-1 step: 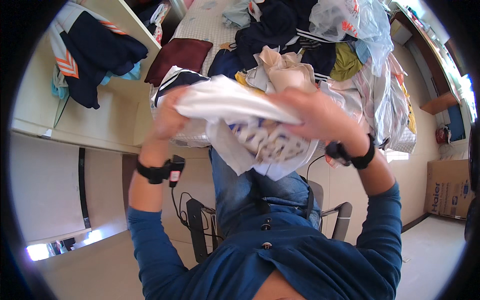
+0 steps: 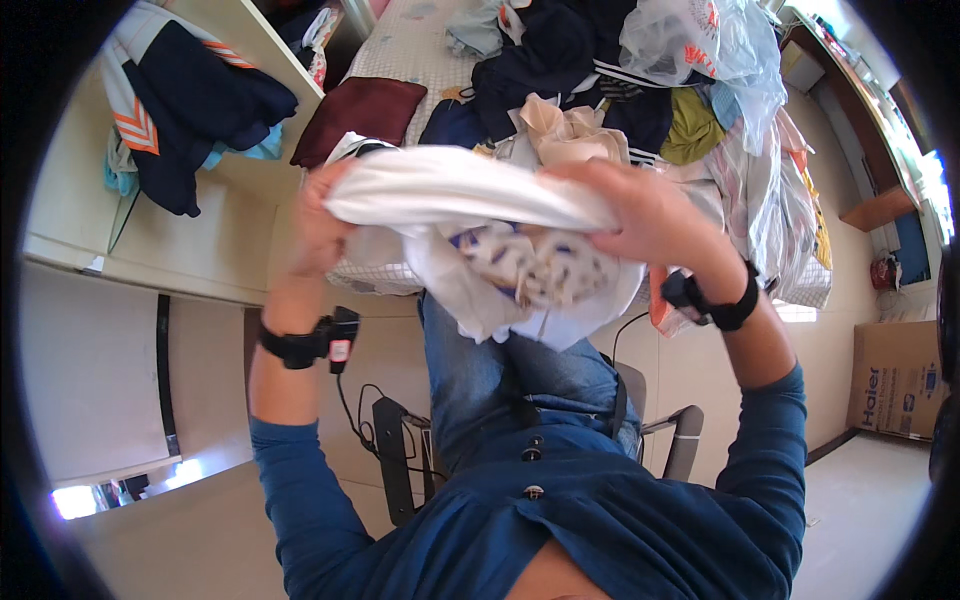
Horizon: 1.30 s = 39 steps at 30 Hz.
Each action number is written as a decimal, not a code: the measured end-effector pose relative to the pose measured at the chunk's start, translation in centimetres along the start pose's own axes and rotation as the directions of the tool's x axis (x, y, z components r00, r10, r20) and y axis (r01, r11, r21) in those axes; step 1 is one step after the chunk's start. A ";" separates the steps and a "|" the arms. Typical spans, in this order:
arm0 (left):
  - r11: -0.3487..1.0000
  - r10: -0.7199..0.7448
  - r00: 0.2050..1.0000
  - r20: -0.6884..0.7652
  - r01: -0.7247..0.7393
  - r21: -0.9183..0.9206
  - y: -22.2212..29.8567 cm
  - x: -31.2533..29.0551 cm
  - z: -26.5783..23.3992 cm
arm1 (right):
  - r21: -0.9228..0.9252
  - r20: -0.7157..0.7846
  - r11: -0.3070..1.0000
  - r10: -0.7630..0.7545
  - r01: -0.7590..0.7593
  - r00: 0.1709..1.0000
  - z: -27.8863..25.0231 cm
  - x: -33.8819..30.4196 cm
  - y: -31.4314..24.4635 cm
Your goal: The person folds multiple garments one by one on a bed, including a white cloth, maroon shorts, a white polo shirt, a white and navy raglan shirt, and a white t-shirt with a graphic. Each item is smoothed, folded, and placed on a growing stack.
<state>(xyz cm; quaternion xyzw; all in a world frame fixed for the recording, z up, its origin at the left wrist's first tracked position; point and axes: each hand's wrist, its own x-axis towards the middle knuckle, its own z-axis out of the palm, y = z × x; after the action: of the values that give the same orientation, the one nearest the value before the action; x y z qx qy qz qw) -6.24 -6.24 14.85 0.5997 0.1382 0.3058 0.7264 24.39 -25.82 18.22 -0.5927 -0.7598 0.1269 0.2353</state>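
Observation:
A white garment (image 2: 470, 185) hangs stretched between my two hands, above my lap and the near edge of the bed. A patterned patch in blue, tan and dark spots shows on its lower part; its exact kind is hard to make out. My left hand (image 2: 325, 215) is closed round one end of the gathered upper edge, slightly blurred. At the other end, my right hand (image 2: 640, 215) pinches the cloth with thumb and fingers. Behind the garment, a beige piece of clothing (image 2: 565, 132) and a dark, white-edged one are partly hidden.
Piled clothes cover the bed, with a maroon folded cloth (image 2: 358, 118) at left and an olive garment (image 2: 692, 125) at right. Clear plastic bags (image 2: 665, 40) lie on the pile. Open shelving (image 2: 250, 225) holds a navy garment (image 2: 200, 95). A cardboard box (image 2: 893, 378) stands right.
My left hand has moved slightly left and down, while my right has shifted a little right. The white garment's upper edge is drawn wider and more level.

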 end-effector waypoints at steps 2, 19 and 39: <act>0.993 0.115 0.975 -0.189 -0.120 -0.011 3.4 -0.4 0.1 | -0.155 -0.076 0.982 0.102 -0.113 0.992 -1.7 0.7 1.2; 0.492 0.681 0.729 -0.071 -0.384 0.782 19.5 -2.3 4.2 | 0.102 -0.804 0.839 -0.247 0.535 0.541 -16.8 1.8 -2.7; 0.824 0.154 0.978 -0.138 -0.050 0.565 21.1 1.1 0.7 | -0.172 -0.678 0.985 -0.121 0.003 0.725 -23.5 8.1 -3.8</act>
<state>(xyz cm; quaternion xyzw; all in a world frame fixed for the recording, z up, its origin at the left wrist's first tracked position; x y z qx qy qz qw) -10.80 -4.17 35.35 0.7625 0.2531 0.3427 0.4868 31.59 -21.10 41.84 -0.5886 -0.6460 -0.1698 0.4554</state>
